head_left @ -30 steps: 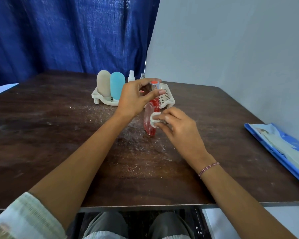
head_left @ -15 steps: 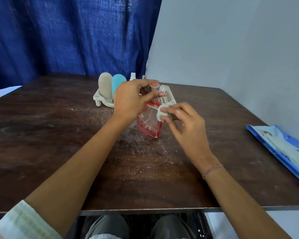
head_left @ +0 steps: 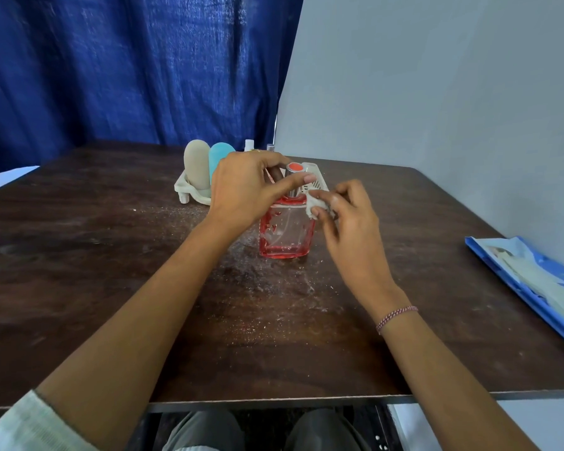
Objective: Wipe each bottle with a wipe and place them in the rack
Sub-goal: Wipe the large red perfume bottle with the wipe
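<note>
Centrally, squarish clear bottle [head_left: 285, 236], crumpled wipe [head_left: 314, 206]

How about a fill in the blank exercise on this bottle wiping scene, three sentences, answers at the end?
1. The left hand grips the red bottle near its cap while the right hand pinches a white ____ against it.
2. The braided bracelet is on the ____ wrist.
3. The beige bottle and the blue bottle stand in the white ____.
Missing words: wipe; right; rack.
</note>
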### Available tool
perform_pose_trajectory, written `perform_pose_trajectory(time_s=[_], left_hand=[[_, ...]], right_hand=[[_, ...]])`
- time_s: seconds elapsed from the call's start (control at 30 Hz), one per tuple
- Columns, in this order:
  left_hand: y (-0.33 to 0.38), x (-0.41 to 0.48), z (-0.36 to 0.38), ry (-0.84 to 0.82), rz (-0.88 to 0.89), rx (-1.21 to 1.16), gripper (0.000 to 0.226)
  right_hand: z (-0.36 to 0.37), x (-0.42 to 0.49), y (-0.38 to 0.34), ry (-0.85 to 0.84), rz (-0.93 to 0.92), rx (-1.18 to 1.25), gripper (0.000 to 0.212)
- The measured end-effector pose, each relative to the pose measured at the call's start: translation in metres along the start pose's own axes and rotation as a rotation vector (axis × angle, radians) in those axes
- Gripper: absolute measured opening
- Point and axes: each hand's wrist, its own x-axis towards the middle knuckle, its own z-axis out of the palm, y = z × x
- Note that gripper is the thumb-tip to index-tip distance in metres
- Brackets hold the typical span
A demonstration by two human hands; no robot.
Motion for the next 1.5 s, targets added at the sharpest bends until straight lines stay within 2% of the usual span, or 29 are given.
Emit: perform_pose_trajectory(time_s=[0.2,0.37,0.57,0.7,0.87,0.97,1.1,1.2,1.3,1.37,1.5], left_hand=[[-0.007,0.003,-0.001,-0.022,0.037,-0.041,0.046],[-0.010,0.008,-0.006,-0.120,0.047,-0.067,0.054],[-0.015,0.009,-0.012,-0.224,0.084,-0.063,0.047],[-0.017,0.009,-0.010,-0.225,0.101,-0.086,0.040],[-0.019,0.009,-0.009,-0.223,0.096,-0.105,0.035],[-0.018,0.008,-0.010,-0.220,0.085,-0.118,0.030],[-0.016,0.008,-0.010,-0.216,0.066,-0.138,0.037],[-0.015,0.007,-0.010,-0.212,0.048,-0.168,0.041],[-0.016,0.008,-0.011,-0.190,0.047,-0.167,0.030],[-0.017,0.007,-0.011,-0.186,0.037,-0.168,0.033],[-0.019,0.008,-0.010,-0.195,0.011,-0.173,0.036]], right_hand=[[-0.001,0.004,-0.008,-0.024,-0.081,0.095,0.014],[0.002,0.013,-0.005,0.023,0.148,0.188,0.013],[0.010,0.007,-0.025,-0.045,-0.080,0.201,0.009],[0.011,0.006,-0.027,0.025,-0.067,0.137,0.013],[0.016,0.001,-0.034,-0.029,-0.248,0.006,0.023],[0.015,0.001,-0.034,0.003,-0.243,-0.023,0.033],[0.016,-0.001,-0.033,-0.064,-0.295,-0.070,0.032],[0.014,0.000,-0.027,-0.012,-0.249,-0.050,0.030],[0.015,-0.002,-0.025,-0.038,-0.338,-0.093,0.034],[0.014,-0.003,-0.022,-0.058,-0.365,-0.117,0.036],[0.011,0.004,-0.009,0.023,-0.219,-0.080,0.022]])
